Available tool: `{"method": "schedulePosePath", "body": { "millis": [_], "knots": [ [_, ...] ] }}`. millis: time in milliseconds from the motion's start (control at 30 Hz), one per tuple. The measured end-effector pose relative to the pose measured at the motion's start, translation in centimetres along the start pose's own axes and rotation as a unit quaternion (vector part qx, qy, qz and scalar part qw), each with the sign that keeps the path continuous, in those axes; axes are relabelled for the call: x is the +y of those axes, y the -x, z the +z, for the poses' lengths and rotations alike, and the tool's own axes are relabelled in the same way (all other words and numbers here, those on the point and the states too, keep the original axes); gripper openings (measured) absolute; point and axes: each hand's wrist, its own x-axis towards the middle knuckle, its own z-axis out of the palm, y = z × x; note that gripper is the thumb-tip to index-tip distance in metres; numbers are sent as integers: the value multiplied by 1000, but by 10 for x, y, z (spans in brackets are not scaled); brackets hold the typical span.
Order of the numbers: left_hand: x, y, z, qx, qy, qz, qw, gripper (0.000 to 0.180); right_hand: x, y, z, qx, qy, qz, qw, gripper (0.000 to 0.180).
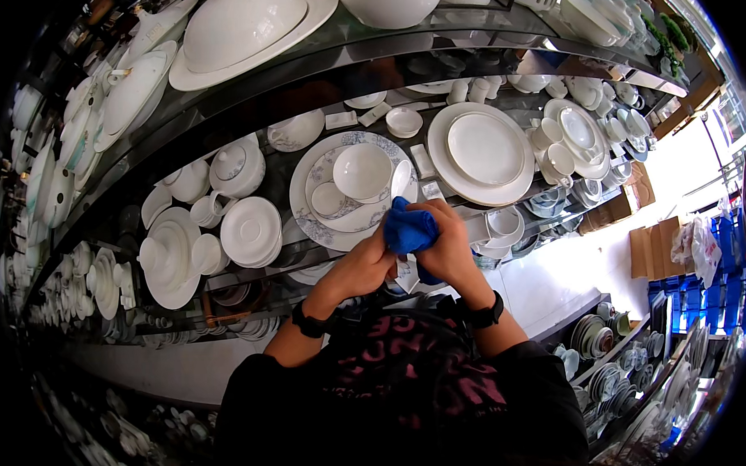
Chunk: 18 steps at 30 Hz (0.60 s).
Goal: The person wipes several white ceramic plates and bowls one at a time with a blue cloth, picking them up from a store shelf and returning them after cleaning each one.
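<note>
Shop-like room, lined with tiers of dark, glossy shelving (326,70); pale, shiny floor (547,288) to the right.

Item: one blue cloth (411,229), soft, bunched, matte. Location: between both hands, before the wearer's chest, near the close rim of a patterned plate (300,204). Grip: left hand (359,265) and right hand (449,238) each had fingers closed on the cloth; anything wrapped inside was hidden. One small white piece (407,274) showed below the hands; whether it was held could not be told.

Hazards, as judged: a knuckle or trailing fold might have caught the white spoon (401,179) or the deep bowl (363,172), both close by; a smooth piece inside the cloth, if any, could have slipped from a loose pinch and chipped.

Surrounding stock: glazed white ware, hard and reflective. Round lidded pot (237,165); stacked saucers (250,231), circular; broad nested plates (485,149), fine-rimmed; floral greyish-blue decoration on the patterned plate.
</note>
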Motion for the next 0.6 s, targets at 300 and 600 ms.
{"method": "schedulePosePath", "body": {
  "millis": [300,600],
  "knots": [
    [-19,4,-2,-55,377,12,924,55,3,5,-4,7,-73,33,997,40],
    [-37,8,14,28,471,5,882,56,8,13,-3,35,-114,62,991,43]
  ]
}}
